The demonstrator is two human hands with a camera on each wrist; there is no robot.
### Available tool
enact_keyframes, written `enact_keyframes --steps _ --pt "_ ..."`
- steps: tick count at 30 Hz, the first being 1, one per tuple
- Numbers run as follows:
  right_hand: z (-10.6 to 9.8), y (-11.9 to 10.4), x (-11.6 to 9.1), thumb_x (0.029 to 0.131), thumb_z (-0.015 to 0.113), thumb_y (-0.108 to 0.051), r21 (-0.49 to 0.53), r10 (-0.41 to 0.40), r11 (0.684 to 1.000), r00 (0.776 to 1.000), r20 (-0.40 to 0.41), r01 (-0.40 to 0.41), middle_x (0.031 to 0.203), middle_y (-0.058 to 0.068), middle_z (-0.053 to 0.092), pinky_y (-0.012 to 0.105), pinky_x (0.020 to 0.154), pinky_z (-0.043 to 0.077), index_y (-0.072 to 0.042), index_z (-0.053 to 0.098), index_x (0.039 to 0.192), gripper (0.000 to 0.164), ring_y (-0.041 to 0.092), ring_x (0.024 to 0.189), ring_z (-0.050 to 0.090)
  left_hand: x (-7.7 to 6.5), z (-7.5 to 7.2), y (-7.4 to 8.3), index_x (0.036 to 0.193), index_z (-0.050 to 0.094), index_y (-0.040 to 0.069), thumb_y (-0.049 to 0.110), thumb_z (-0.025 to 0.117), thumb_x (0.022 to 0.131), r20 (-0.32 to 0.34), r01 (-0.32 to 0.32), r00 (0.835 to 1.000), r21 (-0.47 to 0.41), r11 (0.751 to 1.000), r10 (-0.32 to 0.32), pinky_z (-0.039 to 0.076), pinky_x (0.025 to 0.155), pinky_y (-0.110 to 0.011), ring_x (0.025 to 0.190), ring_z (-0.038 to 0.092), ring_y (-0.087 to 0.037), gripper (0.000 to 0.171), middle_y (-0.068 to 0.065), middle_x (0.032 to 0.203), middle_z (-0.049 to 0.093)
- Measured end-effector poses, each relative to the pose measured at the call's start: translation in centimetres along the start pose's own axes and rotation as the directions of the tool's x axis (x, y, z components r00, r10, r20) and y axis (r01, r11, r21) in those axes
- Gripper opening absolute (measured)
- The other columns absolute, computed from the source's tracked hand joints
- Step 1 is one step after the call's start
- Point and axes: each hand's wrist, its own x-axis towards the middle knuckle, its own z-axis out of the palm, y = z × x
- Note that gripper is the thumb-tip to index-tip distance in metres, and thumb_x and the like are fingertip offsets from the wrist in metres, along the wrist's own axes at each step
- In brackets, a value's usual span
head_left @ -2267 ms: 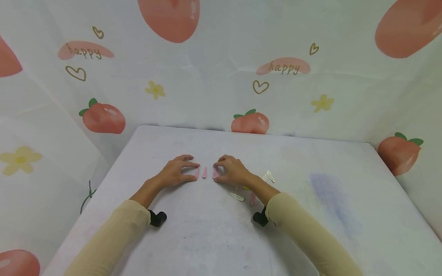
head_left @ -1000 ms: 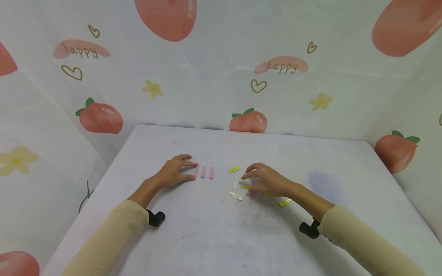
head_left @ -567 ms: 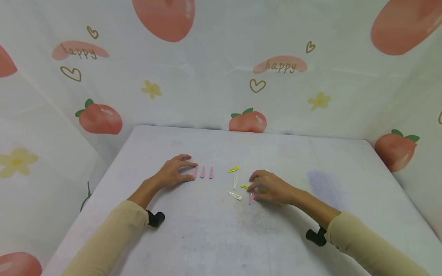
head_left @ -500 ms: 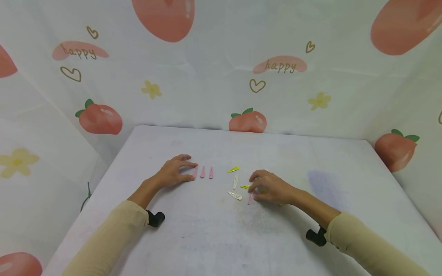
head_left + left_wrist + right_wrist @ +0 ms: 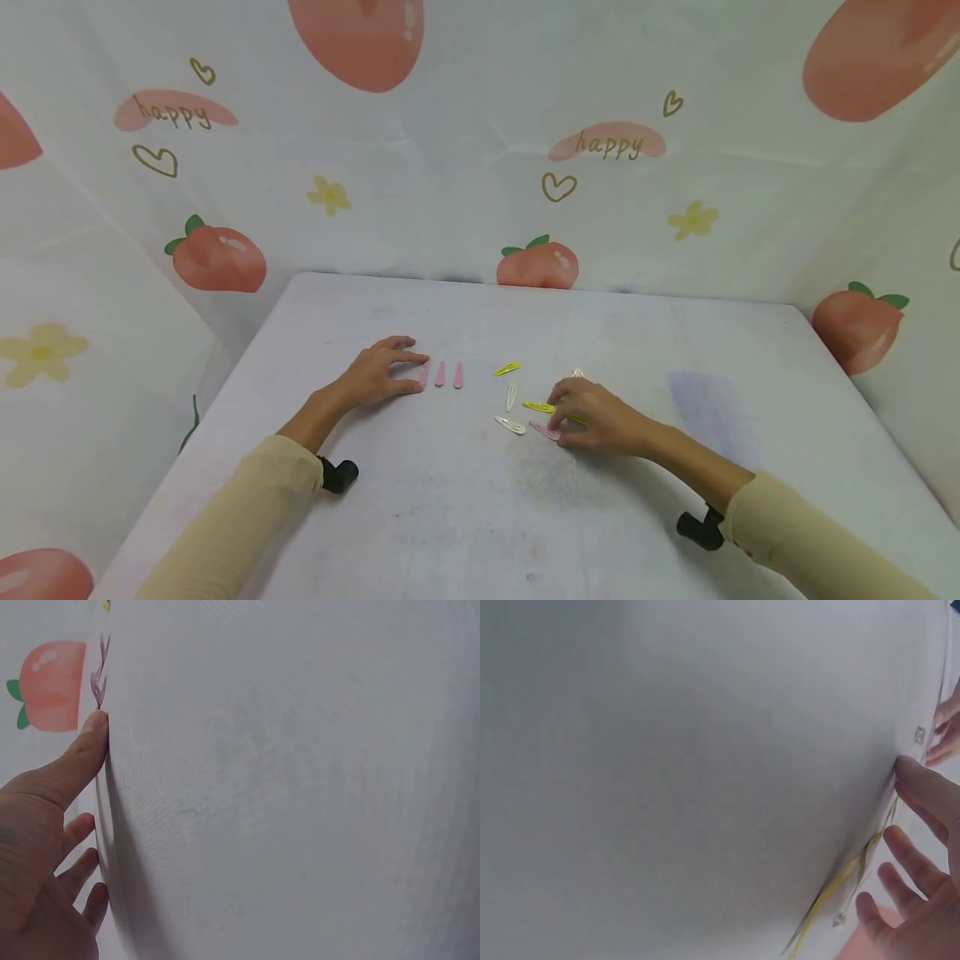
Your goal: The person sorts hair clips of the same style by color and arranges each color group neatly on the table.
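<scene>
In the head view my left hand rests on the table, thumb and index finger at the two ends of a pink snap hair clip. Right of it stand two more pink clips, a middle one and a right one, all roughly parallel. My right hand pinches the wide end of another pink hair clip, which lies slanted on the table. Close to that hand are a yellow clip and a second yellow clip, partly covered by the fingers.
Between the hands lie an upright white clip, a slanted white clip and a yellow clip. Another white clip shows behind the right hand. The white table meets a peach-print backdrop.
My right hand came away from the pink row to the loose clips, then turned one pink clip from upright to slanted. My left hand stays at its clip.
</scene>
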Motion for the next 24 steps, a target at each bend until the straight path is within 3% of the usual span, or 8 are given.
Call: enact_keyframes --steps 6,13,24 --pt "0.1 0.0 -0.3 0.078 0.085 -0.020 -0.019 -0.019 1.000 0.999 -0.035 0.018 0.119 0.007 0.062 0.058 0.104 0.037 -0.015 0.079 0.100 0.023 0.030 0.124 0.049 0.0 0.0 0.0 0.130 0.068 0.010 0.032 0.078 0.086 0.001 -0.002 1.000 0.012 1.000 0.002 0.028 0.105 -0.069 0.138 0.038 -0.042 0.050 -0.021 0.145 0.049" --pt "0.3 0.3 0.2 0.077 0.086 -0.034 -0.034 -0.019 0.999 0.999 -0.050 0.018 0.125 0.009 0.058 0.052 0.094 0.041 -0.015 0.073 0.119 0.047 0.027 0.124 0.048 0.0 -0.1 0.2 0.130 0.068 0.010 0.031 0.078 0.086 0.005 0.001 1.000 0.005 1.000 -0.001 0.028 0.105 -0.069 0.138 0.038 -0.043 0.050 -0.021 0.145 0.049" --pt "0.0 0.0 1.3 0.077 0.086 -0.031 -0.023 -0.024 0.999 1.000 0.003 0.024 0.126 0.013 0.060 0.061 0.098 0.038 -0.014 0.074 0.119 0.047 0.036 0.131 0.043 -0.1 -0.1 0.1 0.129 0.068 0.011 0.031 0.078 0.086 -0.001 0.000 1.000 0.005 1.000 0.000 0.028 0.104 -0.069 0.138 0.038 -0.042 0.049 -0.021 0.145 0.049"
